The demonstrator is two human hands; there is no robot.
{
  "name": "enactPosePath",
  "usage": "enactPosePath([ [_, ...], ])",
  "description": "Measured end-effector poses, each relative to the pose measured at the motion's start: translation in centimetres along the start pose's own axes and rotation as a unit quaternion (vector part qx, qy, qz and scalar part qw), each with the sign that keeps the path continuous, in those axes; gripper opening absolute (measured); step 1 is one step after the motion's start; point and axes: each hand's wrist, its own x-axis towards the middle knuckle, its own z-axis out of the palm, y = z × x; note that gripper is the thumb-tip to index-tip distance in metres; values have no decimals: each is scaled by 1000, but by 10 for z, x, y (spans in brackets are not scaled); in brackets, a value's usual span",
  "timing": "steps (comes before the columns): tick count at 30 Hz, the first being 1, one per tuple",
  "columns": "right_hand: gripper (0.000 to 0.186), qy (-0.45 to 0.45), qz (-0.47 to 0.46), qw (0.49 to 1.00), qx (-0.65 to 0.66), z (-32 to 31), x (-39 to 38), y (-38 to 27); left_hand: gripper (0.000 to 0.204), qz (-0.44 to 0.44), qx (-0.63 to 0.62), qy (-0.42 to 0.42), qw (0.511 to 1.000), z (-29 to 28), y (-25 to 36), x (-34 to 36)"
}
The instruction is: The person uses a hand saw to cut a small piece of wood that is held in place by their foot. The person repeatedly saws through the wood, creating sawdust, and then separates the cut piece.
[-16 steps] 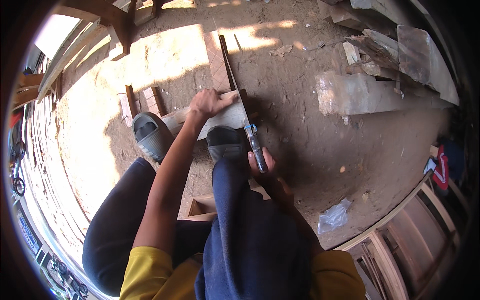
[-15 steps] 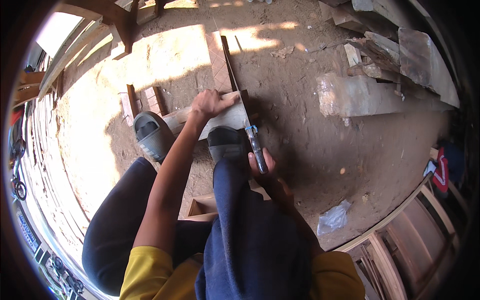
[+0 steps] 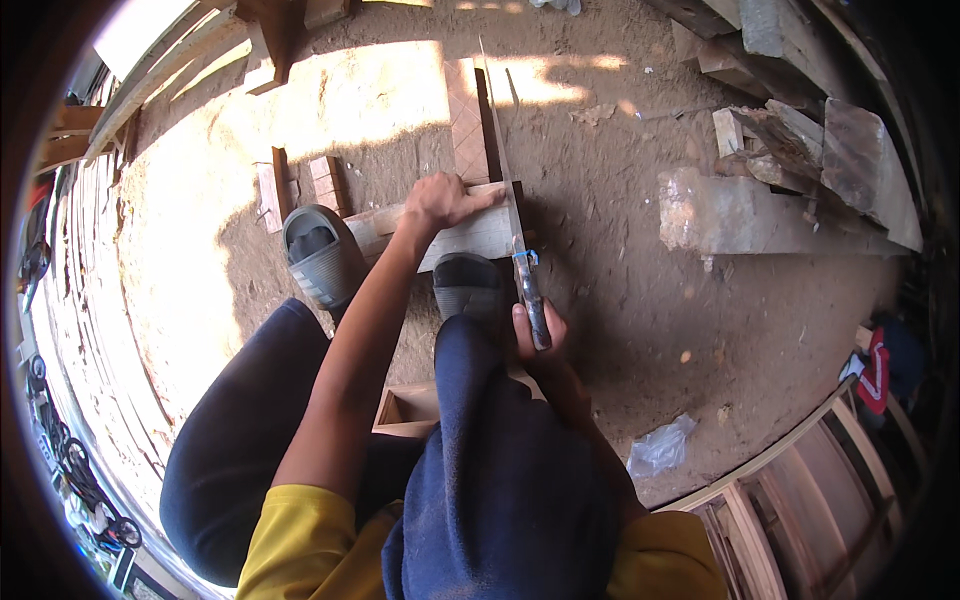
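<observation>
A pale squared timber is laid crosswise on the dirt ground in front of the person, and it is pressed down by the left hand, which is spread over its top with the thumb pointed toward 3 o'clock, seemingly so that the piece is held steady. At 6 o'clock of the timber its near edge is met by the right slipper, probably as a brace; whether it is stepped on or only touched cannot be told. The left slipper is planted toward 9 o'clock, likely for balance. By the right hand the handle of a handsaw is gripped, between 4 and 5 o'clock of the left hand. The blade is aimed toward 12 o'clock past the timber's right end, edge-on to the view, apparently so that it is lined up across the wood; whether the teeth are in it is not shown. The left thumb is set near the blade, perhaps for close support. A line-marked plank is stretched away at 12 o'clock, and a small grooved block is set near 10 o'clock.
</observation>
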Motion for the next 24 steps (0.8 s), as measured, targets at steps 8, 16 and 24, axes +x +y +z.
enactPosePath([
  [8, 14, -33, 23, 999, -27, -7, -3, 7, 67, -20, 1, -9, 1000, -12, 14, -3],
  [16, 15, -45, 22, 999, 12, -11, 0, 6, 81, -7, -25, 19, 999, -19, 13, -8],
  [24, 15, -43, 58, 997, 7, -10, 1, -1, 94, -32, -28, -33, 999, -21, 12, -6],
])
